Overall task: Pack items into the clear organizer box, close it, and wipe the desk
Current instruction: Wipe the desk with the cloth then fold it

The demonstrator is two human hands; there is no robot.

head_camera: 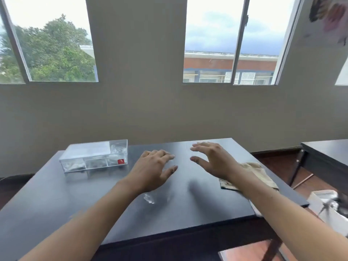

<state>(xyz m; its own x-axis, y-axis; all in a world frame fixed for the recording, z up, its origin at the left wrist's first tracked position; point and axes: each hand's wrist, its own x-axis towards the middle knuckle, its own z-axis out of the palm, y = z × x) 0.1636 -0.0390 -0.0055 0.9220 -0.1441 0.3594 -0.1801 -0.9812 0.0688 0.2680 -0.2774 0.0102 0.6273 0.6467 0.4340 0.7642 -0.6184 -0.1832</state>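
Note:
The clear organizer box (94,157) stands at the back left of the dark desk (56,204), with a red sticker on its front and its compartments showing through. My left hand (152,170) hovers over the desk's middle, fingers spread, holding nothing. My right hand (211,159) is raised beside it, fingers apart and empty. A small clear plastic item (149,199) lies on the desk just below my left wrist. A beige cloth (261,174) lies at the desk's right edge, partly hidden by my right forearm.
A wall with two windows stands behind the desk. A second dark table (327,153) is to the right across a gap. A white bag (331,210) sits on the floor at the near right corner.

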